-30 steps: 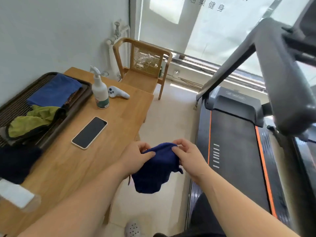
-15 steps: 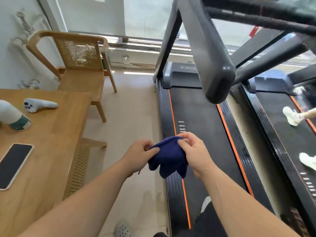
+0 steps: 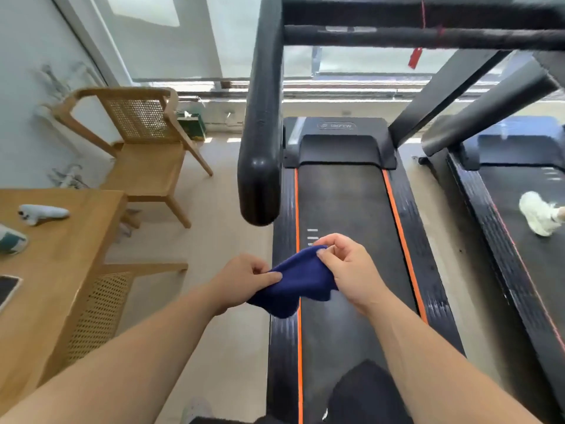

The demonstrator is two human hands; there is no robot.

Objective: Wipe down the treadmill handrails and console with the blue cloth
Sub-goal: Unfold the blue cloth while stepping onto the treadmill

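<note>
Both hands are holding the blue cloth (image 3: 298, 281) in mid-air over the treadmill's left side rail and the belt (image 3: 351, 240). Left hand (image 3: 241, 278) is pinching the cloth's left edge btwn thumb and fingers; right hand (image 3: 345, 267) is pinching the upper right edge w/ thumb and forefinger, other fingers curling loosely. Cloth is sagging btwn them, bunched, lower corner hanging over the orange stripe (image 3: 299, 347).

Left handrail (image 3: 263, 123) is reaching toward the camera, its rounded end sitting just above and left of the cloth, not touching it. Crossbar (image 3: 422, 38) is running along the top; console itself is out of frame. Right handrail (image 3: 440, 96) is slanting up on the far side.

Wooden table (image 3: 52, 270) is standing at left w/ a white controller (image 3: 42, 212), a spray bottle base (image 3: 10, 240) and a phone corner (image 3: 7, 289) on it. Rattan chair (image 3: 137, 142) is standing beyond. On the 2nd treadmill (image 3: 519, 224) at right, a white shoe (image 3: 536, 212) is showing.
</note>
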